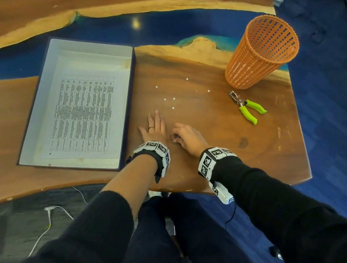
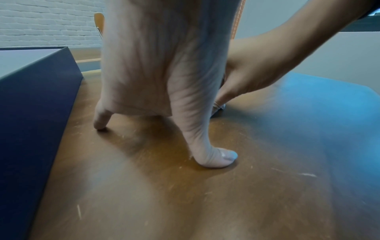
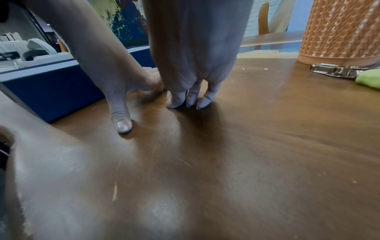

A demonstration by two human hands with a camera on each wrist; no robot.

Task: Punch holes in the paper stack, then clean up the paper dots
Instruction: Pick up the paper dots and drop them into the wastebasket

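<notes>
Several white paper dots lie scattered on the wooden table, beyond both hands. My left hand lies flat on the wood with straight fingers, just right of the box; its thumb presses the table. Close beside it, my right hand has its fingers curled, with the fingertips bunched on the surface. No dot shows under or between them. The paper stack lies inside a shallow dark-blue box. The green-handled hole punch lies to the right, untouched.
An orange slatted basket stands at the right, just behind the punch. The table's near edge runs right behind my wrists, and its right edge is past the basket. A white cable lies on the floor.
</notes>
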